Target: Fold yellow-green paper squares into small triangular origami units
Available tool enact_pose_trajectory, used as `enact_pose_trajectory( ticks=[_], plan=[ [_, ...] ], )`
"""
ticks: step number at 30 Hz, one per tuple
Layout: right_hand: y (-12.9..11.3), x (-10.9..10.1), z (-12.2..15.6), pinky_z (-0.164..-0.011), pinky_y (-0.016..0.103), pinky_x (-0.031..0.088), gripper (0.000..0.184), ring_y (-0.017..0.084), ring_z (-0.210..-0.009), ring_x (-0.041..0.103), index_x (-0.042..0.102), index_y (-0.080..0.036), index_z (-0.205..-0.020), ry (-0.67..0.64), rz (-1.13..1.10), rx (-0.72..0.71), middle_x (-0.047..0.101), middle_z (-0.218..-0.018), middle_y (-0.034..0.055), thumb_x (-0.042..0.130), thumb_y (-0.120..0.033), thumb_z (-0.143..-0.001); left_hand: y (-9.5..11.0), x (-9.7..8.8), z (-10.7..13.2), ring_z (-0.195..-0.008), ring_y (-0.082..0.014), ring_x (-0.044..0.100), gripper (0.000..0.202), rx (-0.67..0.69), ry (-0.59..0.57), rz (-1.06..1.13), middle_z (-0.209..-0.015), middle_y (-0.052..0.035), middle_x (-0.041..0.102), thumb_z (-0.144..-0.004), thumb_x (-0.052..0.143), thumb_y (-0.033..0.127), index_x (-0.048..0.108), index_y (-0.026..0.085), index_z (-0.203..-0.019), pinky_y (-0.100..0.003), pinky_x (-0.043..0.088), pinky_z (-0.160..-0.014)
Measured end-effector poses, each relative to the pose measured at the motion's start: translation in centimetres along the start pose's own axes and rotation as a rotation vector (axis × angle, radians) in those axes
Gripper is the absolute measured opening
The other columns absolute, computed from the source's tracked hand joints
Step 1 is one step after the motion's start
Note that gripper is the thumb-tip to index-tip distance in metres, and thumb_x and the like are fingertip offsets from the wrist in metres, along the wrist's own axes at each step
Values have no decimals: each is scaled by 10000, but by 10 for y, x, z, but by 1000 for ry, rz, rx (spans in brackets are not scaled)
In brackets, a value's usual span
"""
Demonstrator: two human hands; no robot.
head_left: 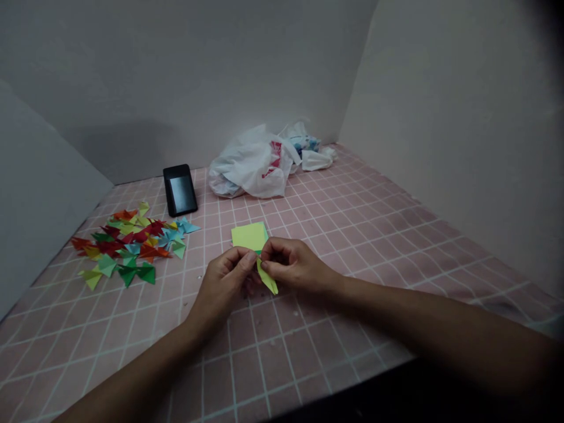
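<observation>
Head view: the left hand [227, 274] and right hand [293, 264] pinch the folded yellow paper [268, 281]; aligning its edges before pressing firmly should give clean creases.

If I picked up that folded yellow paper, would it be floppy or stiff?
The folded yellow paper is probably very light: the left hand and right hand just pinch it. Its narrow folds likely make it stiffer than the flat yellow square nearby. It might crumple if squeezed, since it looks thin.
</observation>
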State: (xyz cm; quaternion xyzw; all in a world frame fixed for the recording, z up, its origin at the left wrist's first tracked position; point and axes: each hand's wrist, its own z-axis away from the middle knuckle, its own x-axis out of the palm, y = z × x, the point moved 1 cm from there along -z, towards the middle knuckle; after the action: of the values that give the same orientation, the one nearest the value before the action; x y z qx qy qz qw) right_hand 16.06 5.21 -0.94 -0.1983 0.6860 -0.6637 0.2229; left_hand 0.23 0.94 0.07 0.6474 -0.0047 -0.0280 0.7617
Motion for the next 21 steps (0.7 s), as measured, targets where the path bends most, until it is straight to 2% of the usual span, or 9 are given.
enact_pose_trajectory(
  ticks=[7, 10, 15, 18, 21],
  plan=[
    [1, 0, -1, -549, 253, 394, 152, 120, -613, 511, 576, -169, -784, -26, -76, 32, 582, -699, 5, 631, -310, -806, 2, -2, 1, -493, -83, 542, 208, 62, 91, -19, -597, 29, 624, -800, 710, 350, 643, 154, -794, -189, 444, -485],
    [-1, 0, -1, -532, 255, 376, 169, 120, -593, 492, 561, -174, -759, 10, -69, 50, 562, -672, -1, 625, -325, -802, 2, -1, 2, -531, -92, 579, 206, 64, 82, 3, -629, 21, 642, -840, 681, 360, 647, 158, -818, -192, 476, -518],
    [-4, -2, -1, -560, 253, 389, 148, 116, -623, 481, 551, -179, -734, 105, 34, -48, 547, -684, -8, 617, -293, -802, -5, 1, 1, -512, -96, 585, 236, 6, 48, 54, -659, 25, 655, -815, 728, 383, 633, 179, -883, -201, 486, -497],
    [-3, -2, -1, -562, 247, 391, 145, 113, -628, 483, 551, -180, -733, 102, 52, -66, 548, -688, -10, 622, -282, -809, -10, 0, 0, -530, -101, 596, 247, -19, 44, 71, -671, 20, 651, -797, 749, 386, 625, 177, -847, -203, 490, -501],
    [-1, -1, 0, -542, 240, 396, 146, 108, -602, 499, 551, -182, -775, 67, -33, -36, 563, -686, -14, 614, -299, -834, -10, -1, 0, -546, -96, 599, 240, 6, 74, 94, -679, 20, 648, -788, 755, 373, 632, 172, -833, -196, 488, -516]
  ],
)
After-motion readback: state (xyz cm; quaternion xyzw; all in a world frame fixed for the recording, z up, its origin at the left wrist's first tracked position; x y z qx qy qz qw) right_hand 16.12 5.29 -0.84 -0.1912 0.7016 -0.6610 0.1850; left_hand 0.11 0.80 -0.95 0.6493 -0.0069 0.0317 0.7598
